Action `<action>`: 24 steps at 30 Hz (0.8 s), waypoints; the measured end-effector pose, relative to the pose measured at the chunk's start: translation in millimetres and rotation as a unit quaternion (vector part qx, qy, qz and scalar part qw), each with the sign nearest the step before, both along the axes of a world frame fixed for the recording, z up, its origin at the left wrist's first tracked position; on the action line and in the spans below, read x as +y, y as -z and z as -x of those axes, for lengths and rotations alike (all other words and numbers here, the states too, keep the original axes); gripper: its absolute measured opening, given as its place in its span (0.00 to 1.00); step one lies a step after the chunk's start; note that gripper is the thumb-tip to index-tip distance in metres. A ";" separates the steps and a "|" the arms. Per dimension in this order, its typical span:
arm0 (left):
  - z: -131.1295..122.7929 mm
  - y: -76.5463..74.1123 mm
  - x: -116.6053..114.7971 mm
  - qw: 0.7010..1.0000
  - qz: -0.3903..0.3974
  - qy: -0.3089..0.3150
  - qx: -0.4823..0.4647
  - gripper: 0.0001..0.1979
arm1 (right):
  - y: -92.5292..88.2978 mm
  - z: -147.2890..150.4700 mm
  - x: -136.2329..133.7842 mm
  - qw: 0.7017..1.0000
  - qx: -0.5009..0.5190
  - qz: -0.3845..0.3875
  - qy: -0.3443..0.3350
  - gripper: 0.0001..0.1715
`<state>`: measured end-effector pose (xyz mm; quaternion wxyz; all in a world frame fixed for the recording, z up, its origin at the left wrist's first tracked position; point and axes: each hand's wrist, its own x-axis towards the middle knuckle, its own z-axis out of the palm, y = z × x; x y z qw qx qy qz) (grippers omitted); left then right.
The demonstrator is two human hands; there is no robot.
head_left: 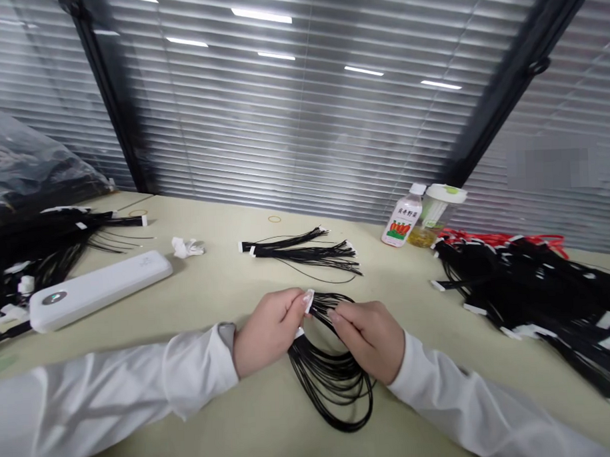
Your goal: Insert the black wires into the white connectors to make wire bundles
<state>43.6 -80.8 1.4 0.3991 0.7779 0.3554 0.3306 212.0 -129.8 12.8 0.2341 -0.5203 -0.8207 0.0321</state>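
A looped bundle of thin black cables (335, 381) with white connectors at its ends hangs between my two hands. My left hand (268, 330) is closed around the connector end, and a white connector (309, 300) sticks out past the thumb. On the other side, my right hand (371, 339) pinches the black strands just beyond that connector. The lower loops droop toward the table. Behind my hands lie two black cable bundles (306, 250) with white connectors at their left ends and loose strands fanned out to the right.
A large pile of black cables (531, 280) covers the right side, red cables (505, 238) behind it. A bottle (403, 218) and a lidded cup (437, 214) stand at the back. At left are a white oblong device (101, 289), crumpled tissue (185, 247) and more black cables (40, 244).
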 end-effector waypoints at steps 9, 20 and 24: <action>-0.2 2.0 2.5 0.999 0.009 0.026 0.024 0.18 | 18.5 0.9 4.2 0.996 0.085 0.020 -0.031 0.19; -0.8 2.5 3.5 0.999 -0.001 0.034 0.036 0.17 | 19.9 -1.2 5.7 0.992 0.103 0.055 -0.051 0.20; 0.1 3.7 4.0 0.998 -0.005 0.040 0.045 0.17 | 20.4 -0.9 7.1 0.987 0.140 0.056 -0.049 0.19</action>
